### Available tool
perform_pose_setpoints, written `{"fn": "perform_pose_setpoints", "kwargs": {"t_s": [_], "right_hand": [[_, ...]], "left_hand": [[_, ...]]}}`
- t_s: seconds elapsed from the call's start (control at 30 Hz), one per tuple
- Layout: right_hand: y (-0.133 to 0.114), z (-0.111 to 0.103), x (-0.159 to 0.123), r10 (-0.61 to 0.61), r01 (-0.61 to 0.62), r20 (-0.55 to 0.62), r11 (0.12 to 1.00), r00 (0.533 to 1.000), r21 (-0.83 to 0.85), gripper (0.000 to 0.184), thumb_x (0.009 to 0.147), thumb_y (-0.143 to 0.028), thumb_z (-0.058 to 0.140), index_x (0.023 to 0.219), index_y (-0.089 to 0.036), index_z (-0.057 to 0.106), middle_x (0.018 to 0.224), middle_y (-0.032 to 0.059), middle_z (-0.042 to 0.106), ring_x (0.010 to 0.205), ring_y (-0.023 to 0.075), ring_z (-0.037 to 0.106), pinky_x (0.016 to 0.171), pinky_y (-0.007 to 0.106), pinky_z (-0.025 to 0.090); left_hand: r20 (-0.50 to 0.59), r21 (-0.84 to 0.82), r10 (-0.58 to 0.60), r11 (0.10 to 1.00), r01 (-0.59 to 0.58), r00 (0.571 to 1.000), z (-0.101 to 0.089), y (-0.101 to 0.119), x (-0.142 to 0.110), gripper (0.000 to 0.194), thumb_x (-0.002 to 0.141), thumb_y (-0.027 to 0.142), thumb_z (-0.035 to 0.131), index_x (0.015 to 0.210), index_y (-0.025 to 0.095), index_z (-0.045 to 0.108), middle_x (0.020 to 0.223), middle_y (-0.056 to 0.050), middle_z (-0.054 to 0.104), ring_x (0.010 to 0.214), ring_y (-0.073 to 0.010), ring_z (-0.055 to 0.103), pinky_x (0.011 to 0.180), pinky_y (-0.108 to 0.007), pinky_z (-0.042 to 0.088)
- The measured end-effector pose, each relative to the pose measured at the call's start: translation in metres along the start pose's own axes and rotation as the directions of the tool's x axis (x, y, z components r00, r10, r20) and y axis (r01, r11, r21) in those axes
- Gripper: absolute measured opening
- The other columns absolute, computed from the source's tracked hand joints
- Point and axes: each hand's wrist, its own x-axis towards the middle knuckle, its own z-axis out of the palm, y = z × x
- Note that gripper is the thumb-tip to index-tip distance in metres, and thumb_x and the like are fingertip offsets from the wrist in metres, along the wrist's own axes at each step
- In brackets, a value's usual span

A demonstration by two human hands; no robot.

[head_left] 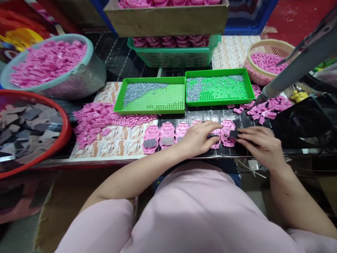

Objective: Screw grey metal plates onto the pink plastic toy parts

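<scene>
- Brushing shells (151, 135) left of the end shell (228, 125), my left hand (196, 139) could shift their grey pads (150, 143); whether it grips, I cannot tell.
- My right hand (264, 146) pinches a dark pad (233, 135) at the end shell's right edge; a slack hold could drop it.

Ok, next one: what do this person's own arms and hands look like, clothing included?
Both the left hand and the right hand are ungloved. A thin ring sits on a left finger. The pale pink shirt has short, plain sleeves. No watch or bracelet shows.
</scene>
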Motion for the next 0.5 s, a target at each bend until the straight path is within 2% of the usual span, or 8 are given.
{"fn": "perform_pose_setpoints", "kwargs": {"t_s": [0.1, 0.23, 0.3, 0.33, 0.37, 0.43, 0.47, 0.5], "right_hand": [[0.004, 0.009, -0.002, -0.007, 0.006, 0.039, 1.0, 0.999, 0.008, 0.014, 0.085, -0.022, 0.069, 0.099, -0.024, 0.069, 0.104, -0.0002, 0.072, 0.098, 0.0194, 0.064, 0.088, 0.04, 0.046], [0.0, 0.015, 0.002, -0.04, 0.038, 0.064, 0.999, 0.997, 0.028, 0.014, 0.085, -0.022, 0.07, 0.098, -0.023, 0.069, 0.106, 0.0004, 0.072, 0.102, 0.0215, 0.063, 0.088, 0.041, 0.046], [0.001, 0.009, 0.007, -0.001, 0.001, -0.002, 0.992, 1.0, 0.13, 0.015, 0.082, -0.02, 0.072, 0.097, -0.023, 0.07, 0.109, 0.0021, 0.071, 0.102, 0.0221, 0.065, 0.09, 0.042, 0.048], [0.003, 0.003, 0.012, 0.051, -0.03, -0.115, 0.983, 0.992, 0.179, 0.016, 0.081, -0.018, 0.073, 0.096, -0.023, 0.071, 0.108, 0.0029, 0.071, 0.1, 0.0221, 0.066, 0.089, 0.042, 0.05], [0.006, -0.004, 0.018, 0.107, -0.047, -0.271, 0.975, 0.956, 0.218, 0.02, 0.079, -0.015, 0.074, 0.097, -0.023, 0.072, 0.106, 0.0034, 0.071, 0.097, 0.022, 0.066, 0.087, 0.041, 0.052], [0.015, -0.019, 0.034, 0.149, -0.005, -0.606, 0.973, 0.781, 0.232, 0.032, 0.075, -0.013, 0.076, 0.104, -0.025, 0.071, 0.104, 0.0031, 0.071, 0.097, 0.022, 0.066, 0.082, 0.038, 0.054], [0.021, -0.026, 0.044, 0.13, 0.038, -0.698, 0.975, 0.704, 0.22, 0.042, 0.073, -0.014, 0.077, 0.112, -0.027, 0.068, 0.111, 0.0025, 0.069, 0.102, 0.0224, 0.064, 0.081, 0.037, 0.054], [0.028, -0.031, 0.054, 0.117, 0.069, -0.726, 0.973, 0.678, 0.221, 0.052, 0.072, -0.016, 0.078, 0.12, -0.031, 0.064, 0.12, 0.0012, 0.064, 0.11, 0.0227, 0.06, 0.084, 0.036, 0.053]], "left_hand": [[0.056, 0.27, 0.064, 0.96, -0.077, 0.996, 0.003, -0.002, 0.002, 0.03, 0.09, 0.026, 0.059, 0.118, 0.017, 0.062, 0.124, -0.008, 0.064, 0.119, -0.0256, 0.055, 0.102, -0.043, 0.041], [0.124, 0.424, 0.069, 0.898, -0.116, 0.99, 0.014, 0.004, 0.009, 0.035, 0.091, 0.032, 0.058, 0.121, 0.013, 0.061, 0.124, -0.01, 0.063, 0.117, -0.0271, 0.054, 0.1, -0.042, 0.041], [0.16, 0.471, 0.062, 0.872, -0.132, 0.985, 0.019, 0.007, 0.014, 0.038, 0.092, 0.035, 0.056, 0.123, 0.013, 0.06, 0.125, -0.01, 0.062, 0.118, -0.0272, 0.053, 0.099, -0.042, 0.041], [0.177, 0.491, 0.064, 0.859, -0.144, 0.982, 0.022, 0.009, 0.016, 0.039, 0.093, 0.037, 0.055, 0.123, 0.013, 0.059, 0.126, -0.009, 0.062, 0.117, -0.0269, 0.052, 0.099, -0.041, 0.04], [0.192, 0.511, 0.069, 0.845, -0.16, 0.979, 0.024, 0.011, 0.018, 0.039, 0.094, 0.038, 0.054, 0.123, 0.013, 0.059, 0.126, -0.009, 0.062, 0.117, -0.0265, 0.052, 0.099, -0.04, 0.04], [0.214, 0.549, 0.079, 0.815, -0.187, 0.974, 0.028, 0.013, 0.021, 0.039, 0.095, 0.039, 0.053, 0.123, 0.013, 0.059, 0.124, -0.009, 0.063, 0.115, -0.026, 0.053, 0.097, -0.039, 0.04], [0.223, 0.568, 0.078, 0.8, -0.194, 0.972, 0.029, 0.014, 0.022, 0.038, 0.095, 0.039, 0.053, 0.122, 0.013, 0.059, 0.121, -0.009, 0.064, 0.113, -0.0259, 0.054, 0.095, -0.039, 0.04], [0.233, 0.585, 0.072, 0.786, -0.199, 0.97, 0.03, 0.014, 0.024, 0.037, 0.095, 0.039, 0.053, 0.12, 0.014, 0.06, 0.118, -0.009, 0.065, 0.111, -0.0258, 0.054, 0.094, -0.039, 0.04]]}}
